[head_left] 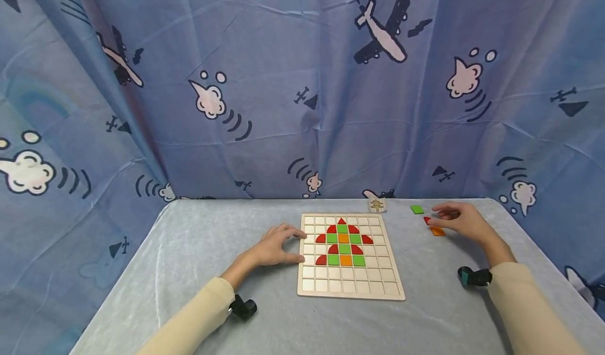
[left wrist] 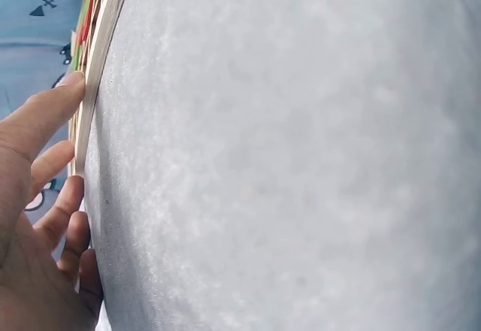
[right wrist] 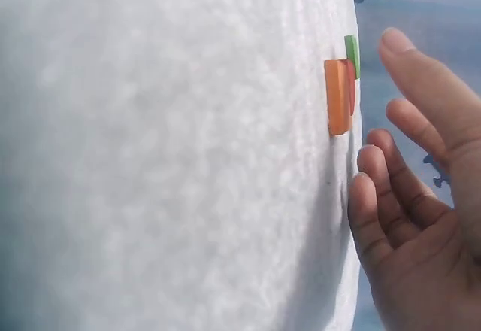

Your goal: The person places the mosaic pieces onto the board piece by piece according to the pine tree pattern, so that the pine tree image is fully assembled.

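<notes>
A square wooden pattern board (head_left: 350,286) with a raised grid lies on the cloth-covered table. Red, green and orange tiles fill cells in its upper middle, with a red triangle (head_left: 342,221) at the top. Thumb and fingers of my left hand (head_left: 274,247) rest, spread apart, against the board's left edge; the left wrist view shows the thumb at that edge. My right hand (head_left: 460,222) hovers beside a loose red tile (head_left: 427,220), partly hidden by it, and an orange tile (right wrist: 337,98). Its fingers are apart and hold nothing. A green tile (head_left: 417,209) lies just beyond.
A small patterned card (head_left: 377,205) lies behind the board near its top right corner. A blue printed curtain (head_left: 264,92) hangs along the table's far edge. Black wrist cameras, such as the left one (head_left: 243,307), sit under both sleeves.
</notes>
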A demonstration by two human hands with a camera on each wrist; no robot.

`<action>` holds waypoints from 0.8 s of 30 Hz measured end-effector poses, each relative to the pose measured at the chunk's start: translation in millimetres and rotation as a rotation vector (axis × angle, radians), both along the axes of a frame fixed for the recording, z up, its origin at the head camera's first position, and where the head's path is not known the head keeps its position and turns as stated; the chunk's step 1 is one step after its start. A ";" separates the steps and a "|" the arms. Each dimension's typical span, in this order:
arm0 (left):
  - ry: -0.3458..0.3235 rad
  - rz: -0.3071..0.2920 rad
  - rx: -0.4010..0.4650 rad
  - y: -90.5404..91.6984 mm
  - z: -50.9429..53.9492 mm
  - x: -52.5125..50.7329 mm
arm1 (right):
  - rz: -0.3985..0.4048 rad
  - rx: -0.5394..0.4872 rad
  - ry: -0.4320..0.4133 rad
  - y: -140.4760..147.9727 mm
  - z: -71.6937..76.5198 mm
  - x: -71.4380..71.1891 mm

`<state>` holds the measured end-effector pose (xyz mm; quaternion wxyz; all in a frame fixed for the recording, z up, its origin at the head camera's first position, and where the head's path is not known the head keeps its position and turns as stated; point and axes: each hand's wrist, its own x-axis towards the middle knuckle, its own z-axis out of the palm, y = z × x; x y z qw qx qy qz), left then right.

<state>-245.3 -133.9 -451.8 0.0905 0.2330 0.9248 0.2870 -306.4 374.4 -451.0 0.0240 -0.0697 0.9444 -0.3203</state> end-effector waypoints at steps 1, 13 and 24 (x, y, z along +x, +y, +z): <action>0.001 0.000 0.000 0.0 -0.1 0.2 | 0.000 0.005 -0.001 0.0 -0.5 -1.0; 0.003 0.004 0.004 0.6 1.6 1.6 | 0.015 0.021 0.003 -3.4 -6.2 -9.4; -0.001 0.002 0.002 0.9 2.4 1.7 | 0.008 0.008 0.000 -8.6 -5.3 -9.4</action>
